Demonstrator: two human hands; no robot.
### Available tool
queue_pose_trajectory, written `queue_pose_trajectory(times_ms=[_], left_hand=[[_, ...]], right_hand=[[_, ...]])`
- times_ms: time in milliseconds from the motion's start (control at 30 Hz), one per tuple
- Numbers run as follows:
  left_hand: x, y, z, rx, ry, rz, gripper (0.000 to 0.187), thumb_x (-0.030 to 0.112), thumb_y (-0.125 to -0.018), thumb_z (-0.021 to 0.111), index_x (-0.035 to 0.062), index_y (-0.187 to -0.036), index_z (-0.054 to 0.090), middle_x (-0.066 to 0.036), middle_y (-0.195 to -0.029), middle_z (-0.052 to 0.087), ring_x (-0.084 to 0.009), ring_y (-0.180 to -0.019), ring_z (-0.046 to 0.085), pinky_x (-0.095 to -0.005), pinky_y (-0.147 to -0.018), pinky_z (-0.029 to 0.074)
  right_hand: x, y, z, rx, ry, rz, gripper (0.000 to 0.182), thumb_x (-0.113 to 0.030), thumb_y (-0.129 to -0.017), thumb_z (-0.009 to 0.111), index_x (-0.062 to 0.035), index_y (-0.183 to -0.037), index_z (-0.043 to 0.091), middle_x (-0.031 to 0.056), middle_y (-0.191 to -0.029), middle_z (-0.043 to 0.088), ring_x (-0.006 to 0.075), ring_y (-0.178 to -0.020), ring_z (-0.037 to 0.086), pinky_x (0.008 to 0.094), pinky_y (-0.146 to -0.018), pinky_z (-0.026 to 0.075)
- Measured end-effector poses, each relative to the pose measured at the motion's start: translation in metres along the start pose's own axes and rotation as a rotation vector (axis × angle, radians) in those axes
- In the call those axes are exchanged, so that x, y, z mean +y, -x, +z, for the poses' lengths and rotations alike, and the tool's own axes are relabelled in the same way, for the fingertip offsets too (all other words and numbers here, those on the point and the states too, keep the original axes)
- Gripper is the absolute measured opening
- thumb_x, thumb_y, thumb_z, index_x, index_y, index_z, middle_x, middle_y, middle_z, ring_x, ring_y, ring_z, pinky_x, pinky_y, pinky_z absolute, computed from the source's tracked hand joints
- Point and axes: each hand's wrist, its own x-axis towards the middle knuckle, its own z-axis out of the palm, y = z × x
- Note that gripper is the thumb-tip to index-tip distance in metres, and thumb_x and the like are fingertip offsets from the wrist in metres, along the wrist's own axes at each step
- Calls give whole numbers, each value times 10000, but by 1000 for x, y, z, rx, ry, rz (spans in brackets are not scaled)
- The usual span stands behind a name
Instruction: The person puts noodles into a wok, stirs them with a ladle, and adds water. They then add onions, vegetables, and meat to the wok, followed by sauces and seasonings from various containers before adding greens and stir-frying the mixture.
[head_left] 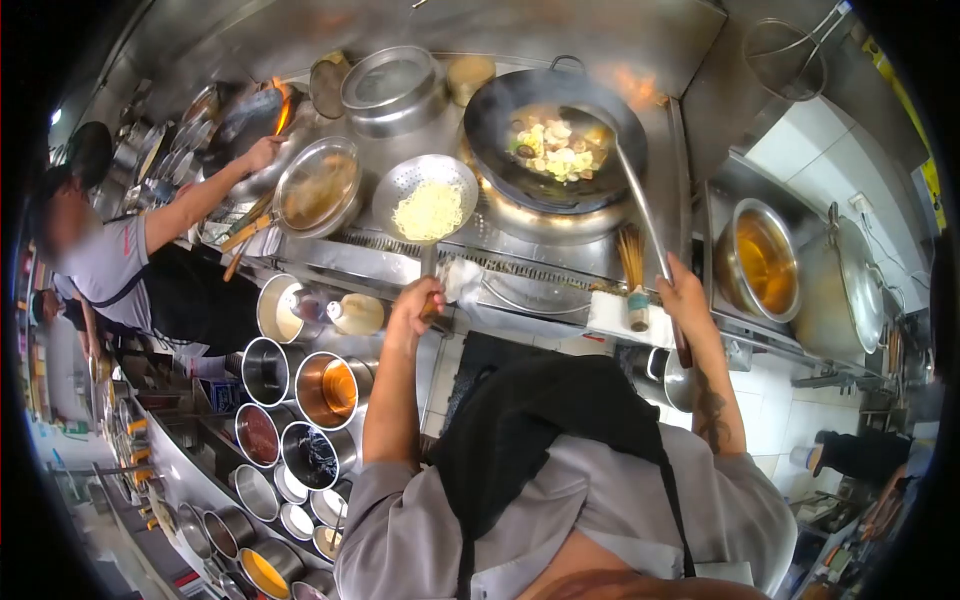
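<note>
So nearest is the dark apron (530, 420), with the arms reaching past it on either side and a bunch of metal pots (328, 390) off to the left. The left hand (417, 303) has its fingers wrapped around the strainer handle (428, 262), right next to a crumpled white cloth (462, 281). The right hand (687, 293) is closed around the long ladle (645, 215), whose tail end sticks out nearer than the fist, and there's a bristle brush (632, 262) on a towel just left of it. Go farther and you hit the perforated strainer (425, 172) with pale noodles (430, 210) in it, straight out from the left hand, long axis running near to far. That's the key bit, imo: the noodles are at the wok's near-left side, left hand clearly the closer one, but I can't tell if the rims touch. The big wok (490, 120) is farther out, between the two hands left to right, with chunky food (560, 148) in it. The ladle slants far and left from the right hand into the wok. Way off left, a co-worker's hand (263, 152) is at another wok (235, 130) with flames (283, 107) at its edge.
</note>
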Motion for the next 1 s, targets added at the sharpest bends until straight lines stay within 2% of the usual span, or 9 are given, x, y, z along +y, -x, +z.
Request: queue_pose_trajectory(times_ms=[100, 200, 300, 400, 433, 533, 667, 900, 1000], left_hand=[[15, 53, 24, 34, -63, 53, 208, 39, -807, 595, 17, -999, 516, -21, -735, 524, -91, -538, 482, -237, -444, 432], [28, 88, 32, 11, -106, 71, 253, 48, -810, 596, 4, -1043, 507, -29, -764, 527, -93, -551, 486, -239, -443, 432], [47, 104, 52, -2, -156, 113, 276, 46, -807, 601, 2, -1063, 508, -30, -771, 528, -94, -560, 493, -240, -442, 431], [67, 108, 87, 32, -213, 141, 299, 32, -807, 597, -3, -1085, 493, -39, -765, 525, -114, -551, 505, -259, -429, 441], [71, 103, 99, 42, -232, 145, 307, 25, -808, 594, -5, -1093, 485, -44, -762, 523, -125, -545, 511, -269, -423, 446], [77, 77, 141, -66, -234, 99, 314, 29, -808, 596, -3, -1099, 483, -45, -771, 524, -123, -549, 514, -266, -425, 445], [77, 49, 183, -77, -242, 75, 245, 35, -804, 594, 22, -1029, 497, -58, -736, 537, -131, -528, 514, -281, -425, 444], [77, -48, 221, -31, -503, 71, 41, 14, -783, 569, 32, -805, 540, -25, -628, 508, -125, -530, 522, -279, -455, 438], [66, -73, 223, -29, -587, 257, 58, 27, -727, 589, 4, -727, 535, -95, -568, 532, -192, -428, 511, -332, -395, 437]], right_hand=[[30, 0, 9, 16, -232, 111, 438, -148, -854, 576, 57, -1236, 515, 199, -816, 645, 240, -642, 634, 363, -619, 510], [35, -6, 8, -91, -451, 207, 352, -142, -872, 565, 41, -1172, 546, 91, -699, 578, 122, -479, 514, 289, -456, 435], [8, -15, 5, -19, -575, 265, 308, -132, -878, 566, 13, -1149, 549, 35, -654, 531, 97, -428, 473, 260, -392, 374], [-45, -20, -25, -94, -1003, 306, 308, -113, -895, 548, -9, -1185, 533, 24, -659, 517, 100, -423, 466, 253, -380, 370], [-55, -21, -31, -151, -1160, 253, 357, -118, -932, 506, 3, -1268, 496, 18, -695, 519, 74, -415, 447, 221, -357, 375], [-87, -26, -50, -446, -1742, 88, 319, -122, -939, 505, 3, -1232, 511, -15, -714, 489, 43, -430, 411, 220, -369, 338], [-84, -62, -23, -369, -1437, 195, 262, -139, -939, 516, -12, -1168, 514, -26, -710, 499, 44, -471, 414, 240, -414, 358], [-52, -66, -18, -221, -1324, 254, 190, -98, -933, 524, -53, -1118, 535, 14, -705, 513, 90, -450, 451, 259, -391, 373], [-41, -63, -22, -174, -1270, 277, 125, -74, -897, 531, -49, -1019, 540, 10, -666, 509, 99, -432, 463, 278, -378, 388]])
